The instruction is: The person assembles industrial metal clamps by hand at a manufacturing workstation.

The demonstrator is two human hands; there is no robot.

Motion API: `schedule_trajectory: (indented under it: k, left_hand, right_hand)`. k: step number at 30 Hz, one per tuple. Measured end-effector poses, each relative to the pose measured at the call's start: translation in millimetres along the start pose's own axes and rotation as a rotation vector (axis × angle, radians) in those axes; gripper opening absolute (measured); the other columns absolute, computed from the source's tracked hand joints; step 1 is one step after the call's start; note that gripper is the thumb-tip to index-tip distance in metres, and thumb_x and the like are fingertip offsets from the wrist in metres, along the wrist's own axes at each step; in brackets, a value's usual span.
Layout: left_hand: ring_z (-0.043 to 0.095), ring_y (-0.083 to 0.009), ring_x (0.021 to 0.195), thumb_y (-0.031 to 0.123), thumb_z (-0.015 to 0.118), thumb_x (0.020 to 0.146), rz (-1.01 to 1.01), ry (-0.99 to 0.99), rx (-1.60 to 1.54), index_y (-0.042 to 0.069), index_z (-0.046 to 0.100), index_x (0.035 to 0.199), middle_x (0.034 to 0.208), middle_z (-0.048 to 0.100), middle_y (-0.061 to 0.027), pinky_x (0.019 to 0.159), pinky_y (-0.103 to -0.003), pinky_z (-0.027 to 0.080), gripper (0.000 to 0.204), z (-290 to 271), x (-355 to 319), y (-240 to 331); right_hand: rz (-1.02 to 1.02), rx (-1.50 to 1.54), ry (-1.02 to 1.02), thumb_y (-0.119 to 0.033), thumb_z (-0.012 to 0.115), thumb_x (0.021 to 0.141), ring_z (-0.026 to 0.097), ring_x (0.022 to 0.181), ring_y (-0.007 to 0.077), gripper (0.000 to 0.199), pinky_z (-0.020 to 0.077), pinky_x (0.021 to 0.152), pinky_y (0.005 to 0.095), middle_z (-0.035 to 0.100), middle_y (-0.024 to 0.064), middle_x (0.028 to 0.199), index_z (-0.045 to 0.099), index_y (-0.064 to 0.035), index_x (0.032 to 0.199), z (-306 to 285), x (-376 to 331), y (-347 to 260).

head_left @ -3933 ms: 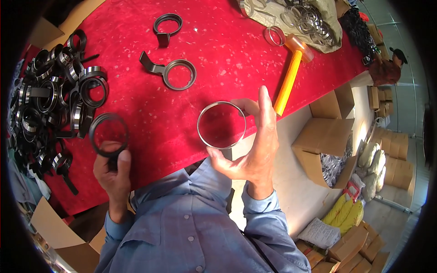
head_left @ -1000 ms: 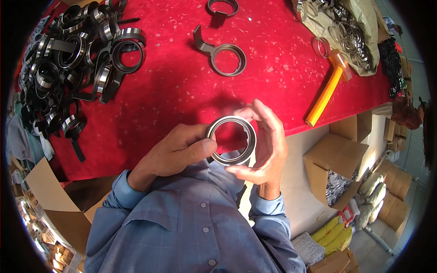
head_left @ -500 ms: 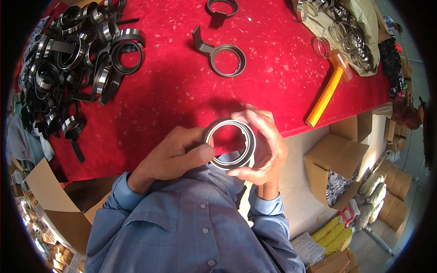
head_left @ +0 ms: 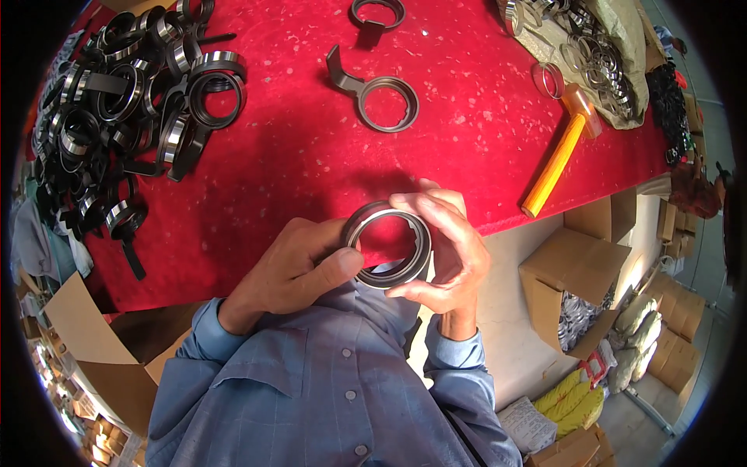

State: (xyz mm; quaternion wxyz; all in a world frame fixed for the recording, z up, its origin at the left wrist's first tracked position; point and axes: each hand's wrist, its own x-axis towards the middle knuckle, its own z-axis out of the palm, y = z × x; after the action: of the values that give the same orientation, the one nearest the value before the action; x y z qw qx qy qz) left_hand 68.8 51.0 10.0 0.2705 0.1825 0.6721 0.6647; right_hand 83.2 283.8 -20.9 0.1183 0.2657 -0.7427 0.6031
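Observation:
Between my two hands, in front of the table's near edge, is a dark ring with a bright metal band (head_left: 422,247). My left hand (head_left: 294,268) grips its left side, thumb lying on the rim. My right hand (head_left: 451,253) curls round the right side, fingers at the top and thumb below. Farther off on the red cloth lies a dark ring with a bent arm (head_left: 411,103), and another such ring (head_left: 401,14) sits beyond it at the far edge of view.
A heap of dark rings with shiny bands (head_left: 142,89) covers the table's left. On the right lie a hammer with a yellow handle (head_left: 556,165), one thin metal ring (head_left: 549,80) and a sack of metal rings (head_left: 634,47). Cardboard boxes (head_left: 541,272) stand below the table edge.
The held ring has tilted slightly and shifted a little left, so its bright rim now looks darker. Both hands keep their grip on it.

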Motion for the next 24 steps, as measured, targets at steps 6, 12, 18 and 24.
schedule_trajectory:
  k: [6, 12, 18, 24]
  left_hand:
    - [0.052, -0.0262, 0.056, 0.03, 0.06, 0.094, 0.104, 0.049, 0.118, 0.002, 0.061, 0.091, 0.066, 0.053, -0.0103, 0.056, -0.036, 0.041, 0.028, -0.5, -2.5, -4.5]
    - [0.055, -0.0295, 0.076, 0.037, 0.066, 0.087, 0.424, 0.019, 0.662, 0.003, 0.06, 0.091, 0.079, 0.058, -0.0095, 0.075, -0.042, 0.039, 0.035, -5.4, 5.3, -7.0]
    - [0.058, -0.0286, 0.087, 0.033, 0.076, 0.08, 0.425, 0.002, 0.72, 0.003, 0.059, 0.109, 0.093, 0.061, -0.0101, 0.103, -0.05, 0.034, 0.046, 2.7, 6.9, -9.3]
    - [0.062, -0.0268, 0.099, 0.03, 0.081, 0.075, 0.418, 0.047, 0.778, 0.005, 0.057, 0.116, 0.105, 0.065, -0.0086, 0.113, -0.059, 0.025, 0.054, 6.0, 7.3, -13.2]
  right_hand:
    - [0.227, 0.215, 0.094, -0.034, 0.096, 0.06, 0.055, 0.124, 0.0356, 0.106, 0.0429, 0.108, 0.0471, 0.061, 0.0242, 0.127, 0.043, 0.0078, 0.142, 7.0, -6.4, -8.0]
    - [0.551, 0.447, 0.181, -0.049, 0.086, 0.075, 0.066, 0.104, 0.0254, 0.082, 0.0523, 0.092, 0.0365, 0.067, 0.0172, 0.113, 0.058, 0.0094, 0.126, 2.6, -15.8, -16.2]
    - [0.311, 0.234, 0.137, -0.044, 0.081, 0.081, 0.065, 0.086, 0.0267, 0.06, 0.052, 0.073, 0.0359, 0.069, 0.0184, 0.097, 0.065, 0.0063, 0.11, -3.3, -18.8, -6.1]
    - [0.186, 0.127, 0.128, -0.04, 0.079, 0.084, 0.064, 0.08, 0.0271, 0.052, 0.0511, 0.069, 0.0357, 0.069, 0.0179, 0.088, 0.067, 0.0054, 0.107, -4.0, -14.6, -4.5]
